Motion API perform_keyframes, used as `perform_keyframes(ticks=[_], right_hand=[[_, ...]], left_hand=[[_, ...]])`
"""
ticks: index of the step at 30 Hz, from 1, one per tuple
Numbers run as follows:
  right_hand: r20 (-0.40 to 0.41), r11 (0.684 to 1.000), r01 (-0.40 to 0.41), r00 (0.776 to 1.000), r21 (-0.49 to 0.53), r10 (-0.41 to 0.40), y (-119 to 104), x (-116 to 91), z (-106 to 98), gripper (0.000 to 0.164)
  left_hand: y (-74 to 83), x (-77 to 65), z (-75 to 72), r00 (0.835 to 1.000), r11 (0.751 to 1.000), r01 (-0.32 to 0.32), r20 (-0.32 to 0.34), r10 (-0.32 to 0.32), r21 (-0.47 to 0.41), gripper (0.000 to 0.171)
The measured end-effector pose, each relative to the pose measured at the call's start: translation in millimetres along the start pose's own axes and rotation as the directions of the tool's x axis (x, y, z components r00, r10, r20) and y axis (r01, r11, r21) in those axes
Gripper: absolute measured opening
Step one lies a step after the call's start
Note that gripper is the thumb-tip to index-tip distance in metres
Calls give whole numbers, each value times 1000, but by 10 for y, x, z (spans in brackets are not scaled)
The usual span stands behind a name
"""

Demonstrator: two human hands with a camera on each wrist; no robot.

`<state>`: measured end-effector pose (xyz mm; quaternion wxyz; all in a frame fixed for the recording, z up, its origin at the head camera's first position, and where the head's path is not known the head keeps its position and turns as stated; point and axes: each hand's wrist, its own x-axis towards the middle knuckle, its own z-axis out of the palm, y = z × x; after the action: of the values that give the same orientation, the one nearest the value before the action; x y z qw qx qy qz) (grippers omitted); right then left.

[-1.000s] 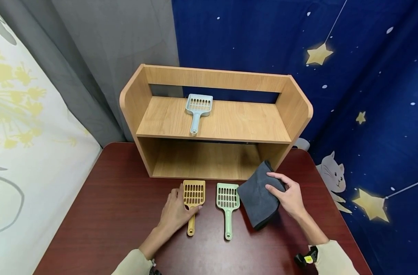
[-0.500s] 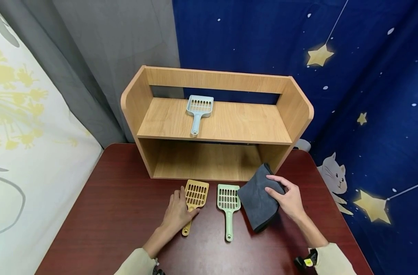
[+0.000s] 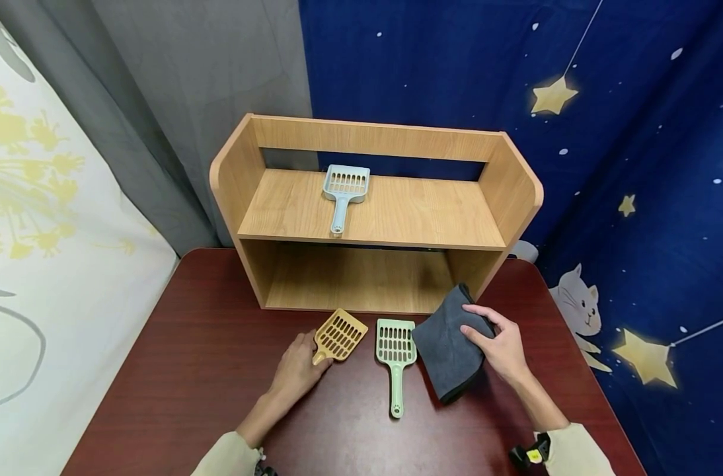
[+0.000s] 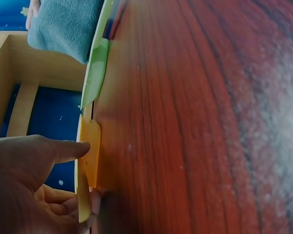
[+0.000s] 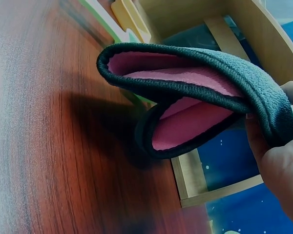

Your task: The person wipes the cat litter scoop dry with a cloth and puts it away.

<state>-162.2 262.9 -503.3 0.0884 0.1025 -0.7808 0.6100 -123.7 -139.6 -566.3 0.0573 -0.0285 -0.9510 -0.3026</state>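
Observation:
In the head view my left hand (image 3: 298, 371) grips a yellow litter scoop (image 3: 341, 336) near its handle, most of which the hand hides. The scoop lies tilted, its slotted head pointing up and right; in the left wrist view my thumb (image 4: 71, 150) is on one side of it and fingers on the other. My right hand (image 3: 504, 344) pinches a folded dark grey cloth (image 3: 451, 347), whose pink inner side (image 5: 185, 126) shows in the right wrist view. Between the two hands a green litter scoop (image 3: 396, 354) lies on the table, its head beside the cloth.
A two-tier wooden shelf (image 3: 367, 244) stands at the back of the dark red table (image 3: 177, 370). On its upper tier lies a light blue litter scoop (image 3: 345, 188). Curtains (image 3: 421, 73) hang behind, and a white patterned cloth (image 3: 58, 297) is at the left.
The yellow scoop has turned clockwise, from upright to tilted, and my left hand has come further over its handle. My right hand and the cloth have hardly moved.

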Motion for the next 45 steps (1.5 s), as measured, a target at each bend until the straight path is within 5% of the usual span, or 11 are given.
perform_keyframes(ticks=[11, 19, 31, 37, 45], right_hand=[[-41, 999, -34, 999, 25, 35, -9, -15, -28, 40], [-17, 1000, 9, 1000, 1, -9, -15, -20, -56, 39], [16, 998, 55, 998, -14, -55, -74, 50, -113, 39], [20, 994, 101, 995, -38, -100, -157, 139, -145, 38], [67, 975, 190, 981, -116, -183, -298, 297, -152, 40]], left_hand=[[-101, 2, -47, 998, 999, -36, -48, 36, -2, 42], [-155, 10, -104, 999, 999, -32, -9, 32, 16, 34], [-43, 174, -390, 987, 986, -161, 2, 161, 48, 31], [112, 311, -501, 968, 967, -249, 45, 247, 49, 34], [357, 446, -570, 919, 919, -391, 70, 387, 50, 34]])
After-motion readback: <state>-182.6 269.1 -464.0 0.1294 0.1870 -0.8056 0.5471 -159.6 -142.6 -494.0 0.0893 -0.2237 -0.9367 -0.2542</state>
